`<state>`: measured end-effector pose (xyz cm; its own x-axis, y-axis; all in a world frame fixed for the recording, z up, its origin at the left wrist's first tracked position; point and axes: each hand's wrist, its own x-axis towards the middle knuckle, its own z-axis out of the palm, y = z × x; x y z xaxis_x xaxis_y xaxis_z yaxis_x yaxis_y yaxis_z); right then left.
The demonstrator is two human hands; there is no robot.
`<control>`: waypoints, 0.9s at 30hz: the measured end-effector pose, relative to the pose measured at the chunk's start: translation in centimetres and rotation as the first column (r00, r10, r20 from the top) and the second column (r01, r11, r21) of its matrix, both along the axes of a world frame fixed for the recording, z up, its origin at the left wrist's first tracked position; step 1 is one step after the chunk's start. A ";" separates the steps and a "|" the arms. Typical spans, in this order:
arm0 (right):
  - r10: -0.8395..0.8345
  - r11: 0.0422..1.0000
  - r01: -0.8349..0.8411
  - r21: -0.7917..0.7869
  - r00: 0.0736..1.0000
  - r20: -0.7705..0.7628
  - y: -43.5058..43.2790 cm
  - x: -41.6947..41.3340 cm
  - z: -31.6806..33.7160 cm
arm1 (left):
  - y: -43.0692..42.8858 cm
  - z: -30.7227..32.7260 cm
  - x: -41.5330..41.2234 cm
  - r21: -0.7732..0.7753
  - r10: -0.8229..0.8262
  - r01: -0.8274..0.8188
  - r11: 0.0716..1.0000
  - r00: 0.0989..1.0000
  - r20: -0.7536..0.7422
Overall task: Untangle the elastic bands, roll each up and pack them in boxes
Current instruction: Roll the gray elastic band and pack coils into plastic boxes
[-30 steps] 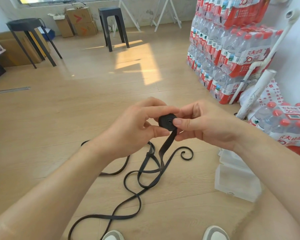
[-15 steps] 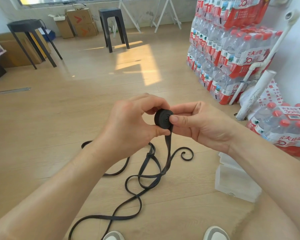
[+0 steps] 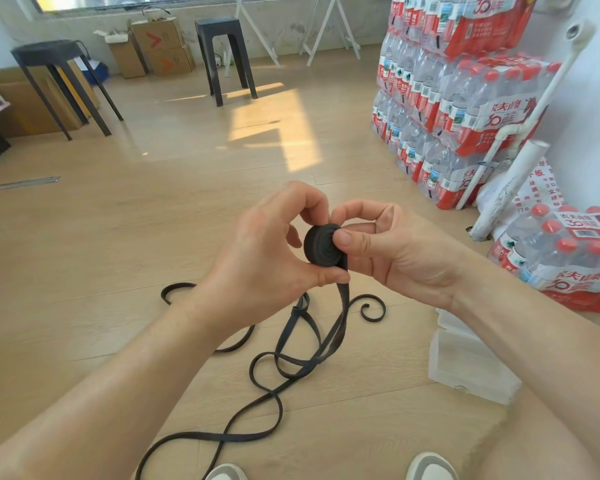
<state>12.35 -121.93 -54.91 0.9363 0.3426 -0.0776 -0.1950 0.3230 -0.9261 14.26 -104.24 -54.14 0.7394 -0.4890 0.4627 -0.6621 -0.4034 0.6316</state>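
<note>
roll (image 3: pixel 323 249) — mid-air, above the clear box (image 3: pixel 468 368) | left hand (image 3: pixel 267 258), right hand (image 3: pixel 388 251) both pinch it | elastic band (image 3: pixel 291 344) soft, springy — likely unwinds; grip flat faces

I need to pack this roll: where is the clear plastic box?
Head view: the clear plastic box sits on the floor at lower right, beside the right forearm.

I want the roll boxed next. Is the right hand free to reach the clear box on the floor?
Likely not yet: the right hand is busy pinching the roll. The clear box lies close below, nothing blocking it.
</note>
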 end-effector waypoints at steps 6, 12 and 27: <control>0.003 0.994 0.003 -0.113 0.999 0.048 -0.9 0.1 0.6 | 0.7 1.5 0.0 0.159 -0.188 0.222 0.962 0.961 -0.202; 0.014 0.994 -0.012 -0.109 1.000 0.018 -0.4 0.2 0.0 | 0.9 1.4 0.0 0.137 -0.150 0.171 0.976 0.978 -0.147; -0.030 0.993 0.030 -0.115 1.000 -0.001 0.1 0.2 -0.7 | 1.0 1.1 0.4 0.222 0.039 -0.051 0.974 0.998 0.058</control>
